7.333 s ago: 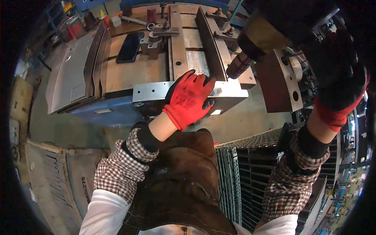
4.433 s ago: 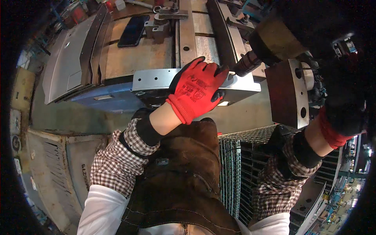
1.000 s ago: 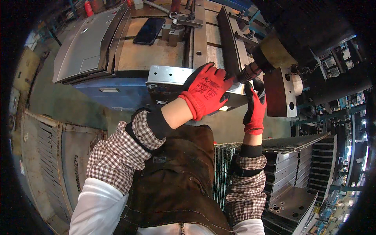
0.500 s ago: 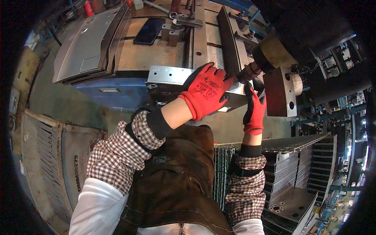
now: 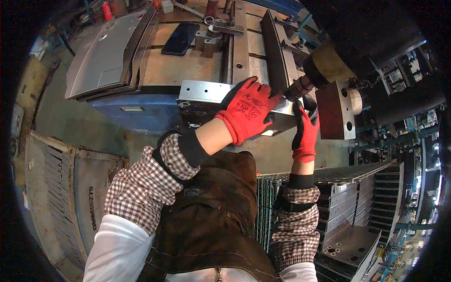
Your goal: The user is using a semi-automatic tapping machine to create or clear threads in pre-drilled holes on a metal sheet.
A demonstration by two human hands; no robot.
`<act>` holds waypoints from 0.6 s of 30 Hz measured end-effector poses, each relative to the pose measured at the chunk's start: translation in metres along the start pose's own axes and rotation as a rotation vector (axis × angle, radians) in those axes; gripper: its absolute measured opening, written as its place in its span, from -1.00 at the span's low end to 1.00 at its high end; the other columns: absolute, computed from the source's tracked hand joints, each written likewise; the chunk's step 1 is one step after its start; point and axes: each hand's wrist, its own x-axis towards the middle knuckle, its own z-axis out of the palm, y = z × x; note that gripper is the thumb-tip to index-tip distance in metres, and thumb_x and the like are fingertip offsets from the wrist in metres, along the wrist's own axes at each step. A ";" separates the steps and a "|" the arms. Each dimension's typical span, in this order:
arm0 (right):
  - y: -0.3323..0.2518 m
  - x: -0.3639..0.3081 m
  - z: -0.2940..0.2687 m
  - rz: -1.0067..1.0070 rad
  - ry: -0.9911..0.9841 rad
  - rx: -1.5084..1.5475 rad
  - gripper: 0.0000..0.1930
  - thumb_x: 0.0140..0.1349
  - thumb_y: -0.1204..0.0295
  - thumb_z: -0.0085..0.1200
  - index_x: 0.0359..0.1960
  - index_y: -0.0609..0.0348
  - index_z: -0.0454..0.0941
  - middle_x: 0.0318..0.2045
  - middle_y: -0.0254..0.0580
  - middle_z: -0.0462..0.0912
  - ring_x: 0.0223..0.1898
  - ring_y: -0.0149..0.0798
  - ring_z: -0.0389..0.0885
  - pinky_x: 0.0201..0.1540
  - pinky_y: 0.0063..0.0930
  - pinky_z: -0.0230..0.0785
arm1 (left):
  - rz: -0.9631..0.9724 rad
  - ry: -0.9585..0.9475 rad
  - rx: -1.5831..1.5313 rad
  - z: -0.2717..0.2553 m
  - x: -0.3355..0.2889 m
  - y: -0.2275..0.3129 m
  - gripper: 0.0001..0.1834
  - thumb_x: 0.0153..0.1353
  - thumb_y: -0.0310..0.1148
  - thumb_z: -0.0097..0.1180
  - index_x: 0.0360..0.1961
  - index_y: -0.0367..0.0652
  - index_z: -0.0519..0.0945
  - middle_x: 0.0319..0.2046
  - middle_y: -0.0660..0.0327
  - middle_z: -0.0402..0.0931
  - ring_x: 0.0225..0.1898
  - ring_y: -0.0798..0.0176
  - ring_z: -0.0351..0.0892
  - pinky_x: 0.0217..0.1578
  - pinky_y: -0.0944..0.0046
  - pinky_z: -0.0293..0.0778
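Note:
My left hand (image 5: 249,110), in a red glove with black fingertips, is closed over the middle of a flat silver metal piece (image 5: 205,91). Round holes show near the piece's left end. At the piece's right end is my right hand (image 5: 306,131), gloved alike, with its fingers closed round the edge; the fingertips are partly hidden. Just above and between both hands sits a dark, ridged tool (image 5: 299,88) of a machine head (image 5: 329,61). Its tip reaches close to the metal; whether they touch I cannot tell.
The slotted machine table (image 5: 183,70) bears clamps (image 5: 229,27), a long steel bar (image 5: 277,49) and a black phone (image 5: 181,38). Stacked sheet-metal panels (image 5: 105,51) lie at the left. A wire cage (image 5: 329,174) with metal parts stands at lower right, a rusty metal cabinet (image 5: 98,183) at lower left.
The view has shifted very slightly, so the table and metal piece sit a little lower and further right. Both hands keep the same hold.

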 end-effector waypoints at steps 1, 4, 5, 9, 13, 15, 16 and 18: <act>0.000 0.000 -0.001 0.005 0.000 0.006 -0.61 0.32 0.54 0.16 0.19 0.20 0.50 0.06 -0.28 0.62 0.07 -0.38 0.59 0.17 -0.47 0.40 | -0.006 -0.002 -0.004 0.000 -0.001 -0.001 -0.24 -0.02 -0.04 0.37 0.25 -0.02 0.49 0.00 0.07 0.48 0.14 0.00 0.45 0.39 -0.04 0.16; -0.006 0.005 -0.003 0.056 -0.094 -0.137 -0.56 0.35 0.46 0.16 0.26 0.17 0.47 0.16 -0.24 0.57 0.16 -0.36 0.53 0.25 -0.42 0.33 | -0.015 -0.005 -0.007 -0.002 -0.002 -0.002 -0.25 -0.01 -0.05 0.37 0.24 -0.02 0.49 0.00 0.07 0.48 0.14 0.00 0.45 0.39 -0.04 0.16; 0.006 0.009 -0.018 -0.007 -0.107 -0.247 -0.55 0.37 0.41 0.14 0.28 0.16 0.45 0.20 -0.23 0.54 0.19 -0.35 0.50 0.28 -0.40 0.29 | -0.014 -0.005 -0.002 -0.004 -0.002 0.000 -0.26 -0.01 -0.05 0.37 0.23 -0.02 0.50 0.00 0.07 0.48 0.14 0.00 0.45 0.39 -0.04 0.17; 0.016 0.021 -0.080 -0.079 -0.016 -0.279 -0.51 0.47 0.25 -0.04 0.37 0.14 0.36 0.31 -0.17 0.45 0.29 -0.27 0.40 0.39 -0.30 0.16 | 0.004 -0.014 -0.004 -0.005 0.004 0.005 -0.28 -0.01 -0.06 0.36 0.22 -0.03 0.51 -0.02 0.07 0.49 0.13 0.00 0.46 0.38 -0.04 0.18; -0.053 0.021 -0.084 -0.388 0.108 -0.663 -0.58 0.46 0.36 -0.06 0.29 0.21 0.41 0.28 -0.02 0.45 0.25 -0.08 0.43 0.33 -0.22 0.24 | 0.000 0.002 -0.013 -0.002 0.000 0.000 -0.29 0.00 -0.05 0.36 0.21 -0.03 0.52 -0.02 0.07 0.50 0.13 0.01 0.46 0.39 -0.04 0.17; -0.091 0.019 -0.082 -0.616 0.156 -0.979 -0.63 0.43 0.45 -0.04 0.22 0.26 0.46 0.24 0.07 0.46 0.21 0.02 0.47 0.28 -0.19 0.32 | -0.009 0.000 -0.005 -0.002 -0.004 -0.003 -0.29 0.00 -0.05 0.36 0.21 -0.03 0.52 -0.02 0.07 0.50 0.13 0.01 0.46 0.39 -0.04 0.17; -0.115 0.016 -0.081 -0.732 0.128 -1.158 -0.65 0.42 0.48 -0.04 0.20 0.27 0.48 0.23 0.11 0.46 0.20 0.05 0.49 0.26 -0.18 0.34 | -0.009 -0.003 -0.005 -0.002 -0.004 -0.003 -0.30 0.01 -0.05 0.36 0.21 -0.03 0.52 -0.02 0.07 0.50 0.13 0.01 0.46 0.39 -0.04 0.17; -0.153 0.011 -0.080 -0.916 0.147 -1.255 -0.65 0.42 0.47 -0.05 0.19 0.28 0.49 0.22 0.11 0.48 0.21 0.04 0.50 0.25 -0.15 0.36 | 0.001 -0.005 -0.009 -0.003 -0.001 0.000 -0.30 0.02 -0.06 0.35 0.21 -0.03 0.51 -0.02 0.07 0.50 0.13 0.01 0.46 0.39 -0.04 0.16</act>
